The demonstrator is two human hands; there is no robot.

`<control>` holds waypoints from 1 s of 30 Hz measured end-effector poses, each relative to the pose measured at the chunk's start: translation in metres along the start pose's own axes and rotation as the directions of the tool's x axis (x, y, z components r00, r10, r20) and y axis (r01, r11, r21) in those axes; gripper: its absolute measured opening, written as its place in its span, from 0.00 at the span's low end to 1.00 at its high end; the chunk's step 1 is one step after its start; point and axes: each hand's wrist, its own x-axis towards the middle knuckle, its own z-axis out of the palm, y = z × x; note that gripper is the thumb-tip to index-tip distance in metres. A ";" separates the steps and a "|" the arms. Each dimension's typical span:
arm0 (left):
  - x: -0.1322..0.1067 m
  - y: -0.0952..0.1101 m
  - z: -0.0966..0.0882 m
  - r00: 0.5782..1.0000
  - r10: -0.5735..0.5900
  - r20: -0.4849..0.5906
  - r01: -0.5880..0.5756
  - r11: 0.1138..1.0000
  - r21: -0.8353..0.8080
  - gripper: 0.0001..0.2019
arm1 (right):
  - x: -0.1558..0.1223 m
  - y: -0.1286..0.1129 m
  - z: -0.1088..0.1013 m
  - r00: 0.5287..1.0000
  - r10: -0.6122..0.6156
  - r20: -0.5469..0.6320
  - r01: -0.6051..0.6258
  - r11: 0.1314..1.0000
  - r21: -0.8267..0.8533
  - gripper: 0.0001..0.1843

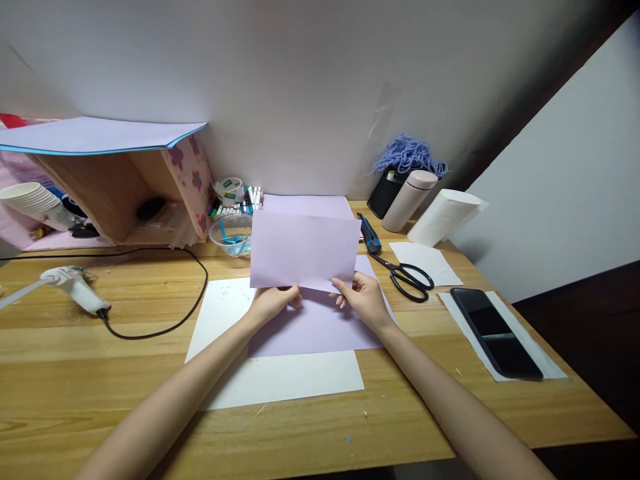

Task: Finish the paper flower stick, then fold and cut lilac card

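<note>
My left hand (271, 303), right hand (368, 300) pinch lilac sheet (304, 249) at lower edge, left of scissors (394, 268). Long axis sideways; right hand nearer scissors. Finger placement behind partly hidden.

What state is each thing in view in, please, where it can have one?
Held sheet: gripped in left hand and right hand
Scissors: lying flat
Knife: lying down
Phone: face up, screen dark
Bottle: upright, lid on
Paper roll: standing on end
Glue gun: lying on its side
Bowl: open, strips inside
Cups: nested
</note>
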 end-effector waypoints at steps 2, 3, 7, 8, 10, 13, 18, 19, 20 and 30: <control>0.006 -0.005 -0.005 0.998 0.027 -0.049 -0.029 0.999 -0.029 0.16 | 0.003 -0.002 -0.005 1.000 -0.011 -0.014 0.011 1.000 0.005 0.18; 0.010 -0.008 -0.007 0.997 0.042 -0.072 -0.047 0.997 -0.061 0.15 | 0.005 -0.002 -0.008 1.000 -0.020 -0.017 0.020 1.000 0.008 0.18; 0.022 -0.016 -0.018 0.985 0.074 -0.155 -0.108 0.969 -0.221 0.10 | 0.014 -0.003 -0.023 0.998 -0.050 -0.025 0.050 0.999 0.020 0.18; 0.025 -0.017 -0.020 0.983 0.068 -0.169 -0.109 0.962 -0.250 0.09 | 0.017 -0.003 -0.027 0.998 -0.053 -0.029 0.054 0.998 0.019 0.18; 0.029 -0.020 -0.025 0.981 0.039 -0.190 -0.094 0.952 -0.291 0.10 | 0.022 -0.001 -0.037 0.998 -0.061 -0.034 0.062 0.998 0.014 0.18; 0.034 -0.024 -0.030 0.971 0.010 -0.238 -0.093 0.937 -0.337 0.12 | 0.029 0.001 -0.051 0.995 -0.082 -0.058 0.083 0.996 0.018 0.17; 0.032 -0.024 -0.030 0.974 0.113 -0.194 -0.190 0.874 -0.446 0.20 | 0.031 0.000 -0.062 0.997 -0.078 0.001 0.078 0.997 0.029 0.16; 0.029 -0.022 -0.029 0.976 0.139 -0.166 -0.198 0.883 -0.426 0.21 | 0.030 -0.001 -0.062 0.997 -0.061 0.042 0.061 0.998 0.017 0.16; 0.026 -0.020 -0.027 0.978 0.156 -0.135 -0.197 0.901 -0.386 0.22 | 0.030 -0.002 -0.060 0.996 -0.045 0.074 0.045 0.999 0.005 0.16; -0.005 0.003 0.009 0.981 0.194 -0.028 -0.194 0.944 -0.265 0.23 | 0.015 0.006 -0.004 0.994 0.096 -0.060 -0.066 0.920 0.387 0.19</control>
